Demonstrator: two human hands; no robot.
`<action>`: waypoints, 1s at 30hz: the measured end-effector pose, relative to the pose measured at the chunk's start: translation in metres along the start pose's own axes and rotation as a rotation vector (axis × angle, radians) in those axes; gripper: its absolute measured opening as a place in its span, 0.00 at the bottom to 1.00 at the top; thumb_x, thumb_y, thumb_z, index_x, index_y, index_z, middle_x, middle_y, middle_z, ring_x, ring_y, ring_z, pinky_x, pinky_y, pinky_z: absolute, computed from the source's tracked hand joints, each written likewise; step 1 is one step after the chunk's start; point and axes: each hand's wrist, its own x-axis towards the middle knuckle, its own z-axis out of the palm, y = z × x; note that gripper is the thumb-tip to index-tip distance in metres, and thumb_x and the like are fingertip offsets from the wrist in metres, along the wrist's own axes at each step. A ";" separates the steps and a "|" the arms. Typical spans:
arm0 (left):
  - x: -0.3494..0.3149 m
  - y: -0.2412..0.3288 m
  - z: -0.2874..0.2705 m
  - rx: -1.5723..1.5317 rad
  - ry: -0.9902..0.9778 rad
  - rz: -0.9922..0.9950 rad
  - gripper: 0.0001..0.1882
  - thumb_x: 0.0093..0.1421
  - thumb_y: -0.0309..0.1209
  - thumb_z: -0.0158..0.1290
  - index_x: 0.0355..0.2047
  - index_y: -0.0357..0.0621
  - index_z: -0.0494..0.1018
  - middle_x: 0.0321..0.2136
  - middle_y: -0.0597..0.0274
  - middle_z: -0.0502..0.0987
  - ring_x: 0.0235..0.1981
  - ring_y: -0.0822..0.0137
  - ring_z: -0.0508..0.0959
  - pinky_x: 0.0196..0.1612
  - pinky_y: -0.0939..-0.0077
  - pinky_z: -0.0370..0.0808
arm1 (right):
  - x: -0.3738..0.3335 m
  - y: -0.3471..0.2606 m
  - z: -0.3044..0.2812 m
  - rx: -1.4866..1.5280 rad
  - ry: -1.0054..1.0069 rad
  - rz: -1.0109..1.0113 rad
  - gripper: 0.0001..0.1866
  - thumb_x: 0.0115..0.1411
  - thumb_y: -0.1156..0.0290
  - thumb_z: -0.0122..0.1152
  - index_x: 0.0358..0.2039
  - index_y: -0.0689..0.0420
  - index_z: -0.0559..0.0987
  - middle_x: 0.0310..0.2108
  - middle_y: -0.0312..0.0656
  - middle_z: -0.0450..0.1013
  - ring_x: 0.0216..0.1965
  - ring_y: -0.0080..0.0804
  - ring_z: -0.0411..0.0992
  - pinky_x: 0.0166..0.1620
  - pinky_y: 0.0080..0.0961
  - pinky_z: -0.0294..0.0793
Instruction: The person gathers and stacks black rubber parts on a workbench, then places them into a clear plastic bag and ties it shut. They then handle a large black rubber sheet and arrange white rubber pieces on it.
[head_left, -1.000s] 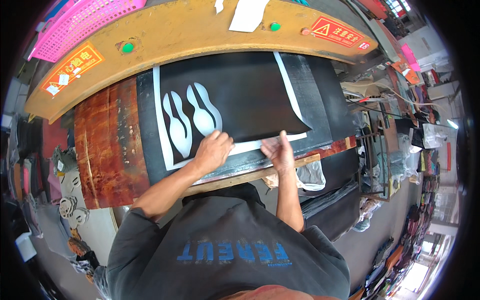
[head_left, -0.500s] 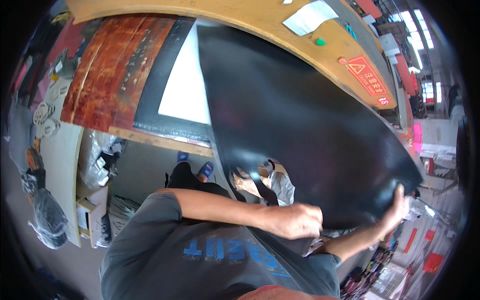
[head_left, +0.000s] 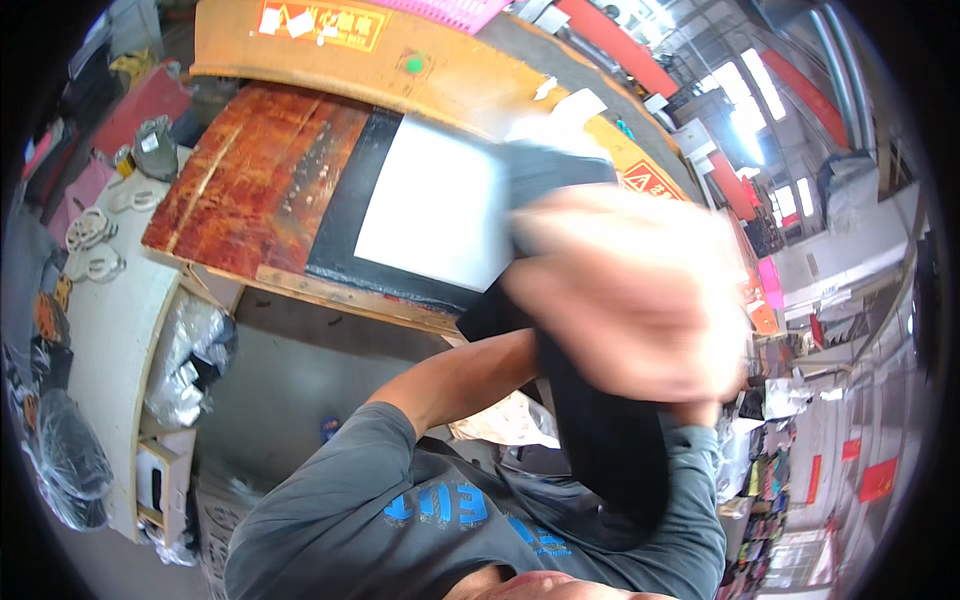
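Note:
My right hand [head_left: 640,290], large and smeared by motion, is raised close before me in a fist-like shape. From it a dark, flexible black sheet [head_left: 608,460] hangs bunched and folded down past my chest; another part of it shows above the hand. My left forearm [head_left: 465,380] reaches up to the sheet, but its hand is hidden behind the sheet and my right hand. Just left of them, a white rectangular sheet [head_left: 430,205] lies on a black board [head_left: 335,225] on the worktable.
A worn reddish-brown wooden board [head_left: 250,180] covers the table's left part. Behind runs a yellow machine beam [head_left: 450,90] with a green button [head_left: 414,65]. A pale side table [head_left: 110,340] at left carries rope-like coils and a plastic-wrapped bundle. A pink basket [head_left: 455,12] sits at the back.
The black sheet, spread wide over the table's right side before, is now gathered and lifted toward me. My right hand has risen and come closer. More of the white sheet shows, and the view has shifted.

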 end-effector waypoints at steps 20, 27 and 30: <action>-0.397 -0.062 -0.239 -0.011 0.898 0.335 0.20 0.68 0.40 0.62 0.54 0.38 0.79 0.46 0.52 0.85 0.44 0.55 0.86 0.50 0.57 0.84 | -0.195 -0.087 0.232 0.996 -0.619 0.342 0.19 0.65 0.69 0.61 0.55 0.57 0.85 0.51 0.50 0.82 0.54 0.50 0.79 0.57 0.43 0.76; -0.401 -0.042 -0.234 0.103 0.925 0.346 0.18 0.70 0.35 0.61 0.54 0.38 0.78 0.46 0.54 0.85 0.46 0.57 0.86 0.51 0.57 0.85 | -0.341 0.083 0.227 0.542 0.267 1.313 0.31 0.65 0.52 0.70 0.61 0.59 0.81 0.64 0.55 0.75 0.63 0.41 0.75 0.64 0.37 0.75; -0.408 -0.029 -0.232 0.049 0.892 0.256 0.22 0.66 0.26 0.58 0.59 0.34 0.75 0.49 0.48 0.84 0.48 0.51 0.86 0.54 0.55 0.85 | -0.402 0.203 0.238 0.008 0.492 1.648 0.41 0.65 0.43 0.65 0.58 0.74 0.78 0.55 0.67 0.79 0.58 0.55 0.79 0.60 0.43 0.76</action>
